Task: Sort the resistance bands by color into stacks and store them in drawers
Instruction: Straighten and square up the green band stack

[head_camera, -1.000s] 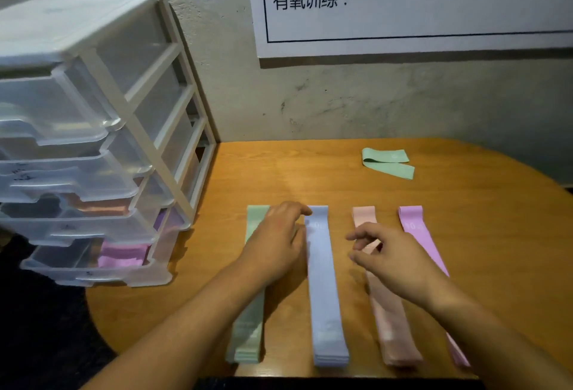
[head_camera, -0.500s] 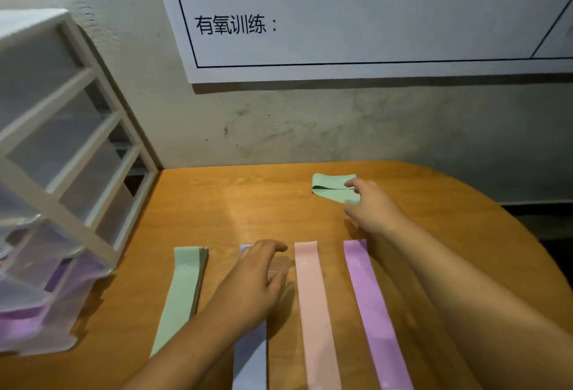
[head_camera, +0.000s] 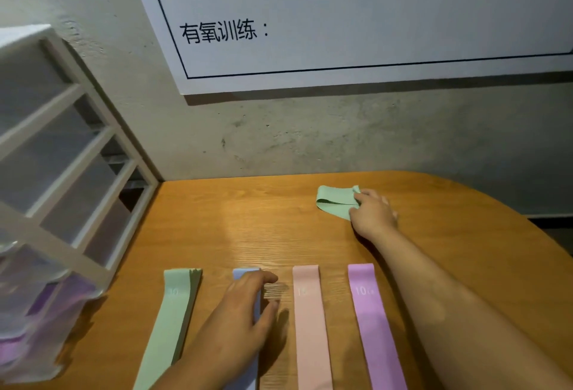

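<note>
At the left edge of the tabletop (head_camera: 232, 219): a white drawer unit (head_camera: 62, 172) with clear drawers, the lowest showing purple bands (head_camera: 18, 349) inside.

Front row, left to right:
- green stack (head_camera: 173, 312): several layers, top edges fanned slightly to the right.
- blue stack (head_camera: 245, 275): mostly covered by the left hand (head_camera: 238, 318), which lies flat on it, fingers relaxed, gripping nothing.
- pink stack (head_camera: 310, 321), then purple stack (head_camera: 372, 327): flat, parallel, apart from each other.

Behind the row, well apart from the stacks: loose green band (head_camera: 333, 200), folded over on itself. The right hand (head_camera: 372, 213) pinches its right end between thumb and fingers. The band lies on the wood, not yet lifted.

Risks, as judged from this layout:
1. The band belongs on the green stack at far left, so the carry crosses above the purple, pink and blue stacks. A trailing loop or the forearm could drag them askew.
2. The band is held by one end only. It may unfold or twist in the air and land crooked.
3. The green stack is already fanned. Dropping the band onto it without squaring could push the layers further off.
4. The left hand sits between the band and its target. A collision is possible, and shifting the hand could slide the blue layers.
</note>
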